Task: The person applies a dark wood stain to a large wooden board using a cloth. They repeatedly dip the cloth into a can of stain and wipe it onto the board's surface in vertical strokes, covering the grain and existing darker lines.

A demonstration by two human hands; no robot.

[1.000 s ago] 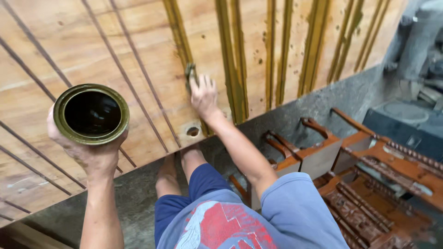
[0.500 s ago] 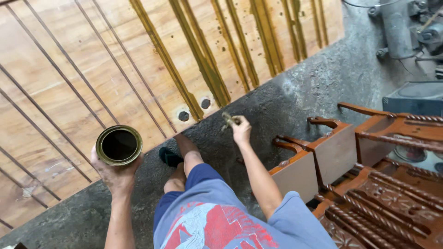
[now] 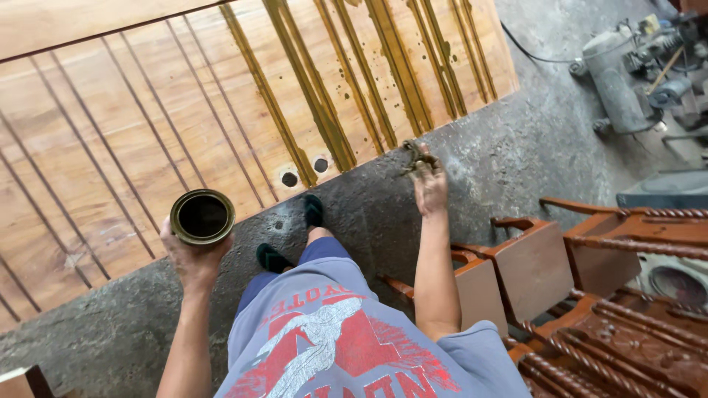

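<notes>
**Can and brush held over the workshop floor**

Rough grey concrete floor (image 3: 516, 147) fills the middle of the scene, with a large wooden panel (image 3: 110, 125) lying flat on it beyond the person's feet. Grooves run across the panel; those toward the right carry a wet olive-gold coating, and two round holes sit near its close edge.

The left hand (image 3: 193, 254) cups a round open can (image 3: 202, 217) from beneath, its grip closed around the can's body, dark liquid showing inside. The can hovers just above the panel's near edge.

The right hand (image 3: 430, 188) is stretched forward, its grip closed on a small brush (image 3: 414, 156) whose stained bristles stick out past the fingertips. Brush and hand hang over bare floor, just short of the panel's edge and below the coated grooves.

Between the two hands, dark shoes (image 3: 313, 208) stand on the concrete. To the right of the brush hand sit carved reddish-brown wooden chairs (image 3: 560, 280) with twisted rails. Farther beyond them, a grey machine (image 3: 616, 81) rests on the floor, well apart.
</notes>
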